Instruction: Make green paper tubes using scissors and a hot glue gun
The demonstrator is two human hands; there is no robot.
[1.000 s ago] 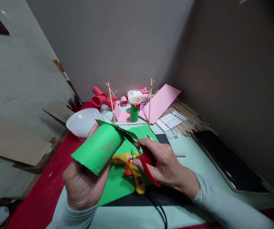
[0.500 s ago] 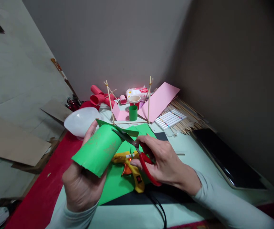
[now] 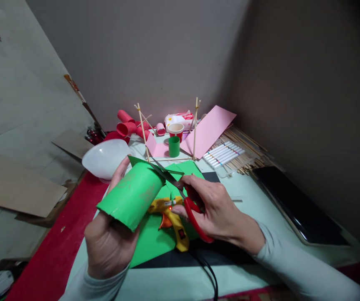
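My left hand (image 3: 111,246) is wrapped round a green paper tube (image 3: 133,196), tilted with its ragged near end toward me. From the tube's far end sticks out a flap of green paper. Red-handled scissors (image 3: 195,219) are in my right hand (image 3: 216,209), their dark blades lying at the tube's far rim, against the flap. Just below the tube, a yellow glue gun (image 3: 180,230) with a lit red light and an orange trigger lies on green paper sheets (image 3: 151,246). A dark sheet shows beneath these.
Behind stand two stick frames (image 3: 195,129), a small green tube (image 3: 174,147) and a paper cup (image 3: 176,128). Pink tubes (image 3: 125,128) and a white bowl (image 3: 106,156) are left. Markers (image 3: 224,154), wooden sticks and a dark tablet-like device (image 3: 295,205) lie right.
The tube has shifted slightly right in my left hand's grip. The scissor blades, low across the rim before, now reach a little farther up along the flap.
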